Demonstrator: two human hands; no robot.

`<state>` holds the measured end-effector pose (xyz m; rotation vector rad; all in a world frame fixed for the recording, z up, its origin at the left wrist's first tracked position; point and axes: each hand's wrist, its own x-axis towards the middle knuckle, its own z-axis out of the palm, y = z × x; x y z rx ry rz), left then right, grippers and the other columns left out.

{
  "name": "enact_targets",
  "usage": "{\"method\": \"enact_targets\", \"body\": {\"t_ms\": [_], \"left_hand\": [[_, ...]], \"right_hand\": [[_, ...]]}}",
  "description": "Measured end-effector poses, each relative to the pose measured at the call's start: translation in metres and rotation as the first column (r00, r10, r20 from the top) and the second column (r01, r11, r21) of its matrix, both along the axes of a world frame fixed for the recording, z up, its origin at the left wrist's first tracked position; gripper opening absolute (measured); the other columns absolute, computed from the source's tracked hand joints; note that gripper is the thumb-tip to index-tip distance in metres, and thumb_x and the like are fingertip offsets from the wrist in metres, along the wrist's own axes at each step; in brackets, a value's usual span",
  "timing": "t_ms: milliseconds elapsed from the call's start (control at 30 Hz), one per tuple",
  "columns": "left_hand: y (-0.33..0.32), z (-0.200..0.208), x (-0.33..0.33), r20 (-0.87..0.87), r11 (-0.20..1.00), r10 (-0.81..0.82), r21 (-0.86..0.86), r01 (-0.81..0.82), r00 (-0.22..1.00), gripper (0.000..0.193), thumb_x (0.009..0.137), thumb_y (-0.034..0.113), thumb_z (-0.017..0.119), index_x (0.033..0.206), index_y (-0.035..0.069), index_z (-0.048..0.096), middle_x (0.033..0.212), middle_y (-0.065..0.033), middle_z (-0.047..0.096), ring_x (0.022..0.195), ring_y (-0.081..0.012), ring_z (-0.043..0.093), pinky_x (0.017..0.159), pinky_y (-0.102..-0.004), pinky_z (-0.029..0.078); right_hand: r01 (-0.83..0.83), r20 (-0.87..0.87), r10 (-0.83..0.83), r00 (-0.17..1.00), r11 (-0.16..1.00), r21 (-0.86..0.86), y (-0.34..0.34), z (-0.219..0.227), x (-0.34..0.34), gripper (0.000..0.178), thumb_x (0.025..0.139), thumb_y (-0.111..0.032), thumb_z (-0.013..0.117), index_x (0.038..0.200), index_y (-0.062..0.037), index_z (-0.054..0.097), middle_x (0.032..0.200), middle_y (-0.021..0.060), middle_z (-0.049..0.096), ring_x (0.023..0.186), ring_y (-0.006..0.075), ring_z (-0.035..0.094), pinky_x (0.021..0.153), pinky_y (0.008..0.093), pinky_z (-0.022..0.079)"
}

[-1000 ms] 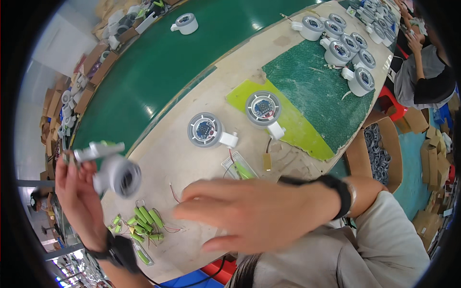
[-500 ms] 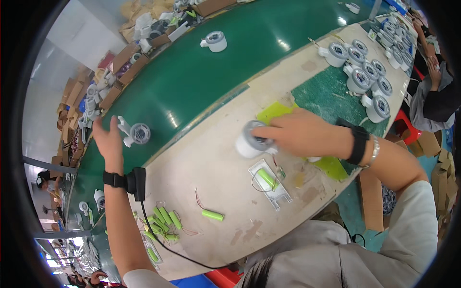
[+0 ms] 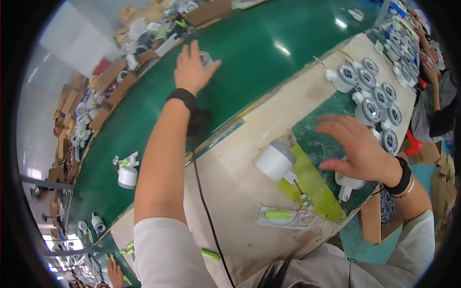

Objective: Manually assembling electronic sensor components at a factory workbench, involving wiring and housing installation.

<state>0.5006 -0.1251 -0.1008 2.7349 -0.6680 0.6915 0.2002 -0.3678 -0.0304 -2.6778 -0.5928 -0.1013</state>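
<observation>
My left hand reaches over the green conveyor belt, open, fingers spread. Just beyond its thumb side, a white and grey round housing shows, partly hidden; I cannot tell if they touch. Above the dark green mat, my right hand is open and holds nothing. Partly under its palm lies another white housing. Left of that hand, a white cylindrical housing with a grey rim lies on the yellow-green sheet. Wires run from it to a small circuit board. Close by is a white rectangular plate with a green battery.
Several finished-looking housings stand at the right. A housing with a circuit board sits on the belt. A black cable crosses the table beside my left arm. Cartons of parts line the far side. Another person's hand is lower left.
My left hand has moved right and farther out over the belt. My right hand has let go of the white housing and moved right. The plate with the battery now lies turned.
</observation>
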Motion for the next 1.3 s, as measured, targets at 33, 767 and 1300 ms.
{"method": "enact_targets", "body": {"t_ms": [33,767,1300], "left_hand": [[0.007,-0.003,0.006,0.02,0.999,0.012,-0.038,-0.012,1.0,0.077,0.072,0.043,0.063,0.132,0.009,0.028,0.131,-0.0192,0.034,0.117,-0.0378,0.037,0.092,-0.0434,0.038],[0.111,0.085,-0.392,-0.432,0.869,-0.481,-0.12,0.48,0.763,0.065,0.057,0.012,0.076,0.112,-0.001,0.044,0.115,-0.0181,0.048,0.105,-0.0338,0.049,0.087,-0.036,0.042],[0.138,0.029,-0.473,-0.447,0.869,-0.201,-0.492,-0.052,0.872,0.037,0.073,0.008,0.064,0.107,-0.001,0.052,0.102,-0.0174,0.057,0.093,-0.031,0.056,0.079,-0.0341,0.045]], "right_hand": [[-0.008,0.087,0.009,0.996,1.0,-0.015,0.001,0.004,-0.004,0.054,0.068,-0.029,0.069,0.113,-0.0095,0.046,0.111,0.0157,0.05,0.095,0.0324,0.052,0.077,0.0414,0.042],[-0.117,-0.049,0.198,0.979,0.74,0.662,0.108,0.004,-0.094,0.045,0.073,-0.013,0.066,0.113,-0.0046,0.049,0.112,0.0151,0.05,0.105,0.0307,0.048,0.088,0.0368,0.04],[-0.174,-0.046,0.225,0.973,0.853,0.492,0.17,-0.036,-0.158,0.061,0.066,-0.018,0.071,0.117,-0.0023,0.042,0.109,0.0153,0.049,0.097,0.0322,0.051,0.084,0.0371,0.041]]}}
